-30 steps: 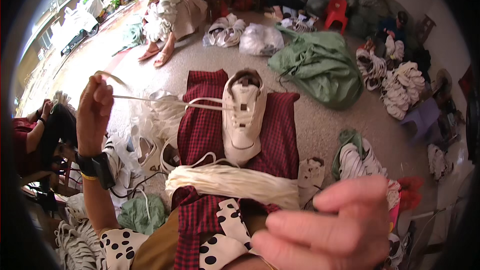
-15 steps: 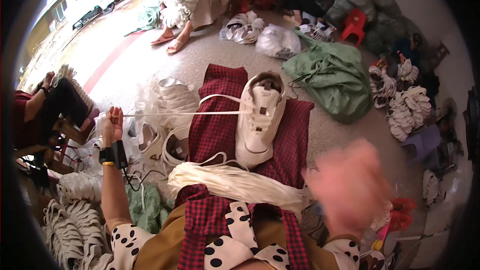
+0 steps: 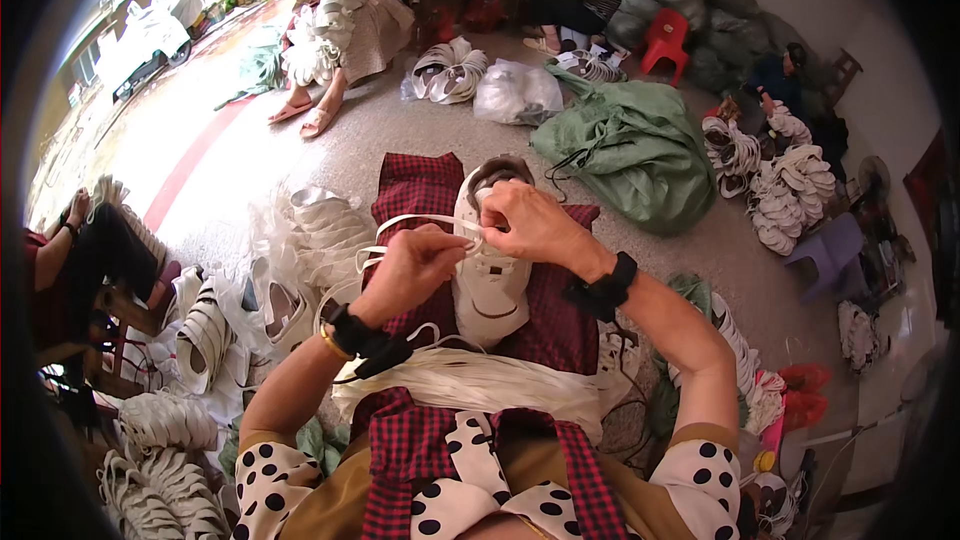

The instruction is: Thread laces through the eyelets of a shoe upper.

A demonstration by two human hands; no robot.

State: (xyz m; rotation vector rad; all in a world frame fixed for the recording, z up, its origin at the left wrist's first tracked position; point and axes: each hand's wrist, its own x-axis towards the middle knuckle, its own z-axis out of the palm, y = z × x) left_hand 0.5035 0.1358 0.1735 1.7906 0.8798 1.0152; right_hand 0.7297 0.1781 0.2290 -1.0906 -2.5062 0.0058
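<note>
A cream-white sneaker [image 3: 490,310] rests on the red-and-black checked cloth [image 3: 418,178] over my lap, its toe toward me. A flat white shoelace [image 3: 420,221] runs from its eyelets and loops out to the left. My left hand [image 3: 412,268] pinches the lace at the left side of the eyelets. Over the upper eyelets, my right hand [image 3: 535,225] is closed with thumb and forefinger on the lace, close to the left fingertips. Both hands cover much of the lacing. Across my lap, nearer me, lies a bundle of loose white laces [image 3: 470,380].
Nested shoe uppers [image 3: 330,230] in clear plastic sit to my left. A large green sack [image 3: 640,155] lies ahead right. More shoes [image 3: 795,195] are piled farther right, by a purple stool [image 3: 830,255]. Several people sit around, and a red stool [image 3: 665,43] stands at the back.
My left hand has come in from far left, where it held the lace stretched out. My right hand has moved from the lower right onto the shoe. The lace now hangs slack in loops.
</note>
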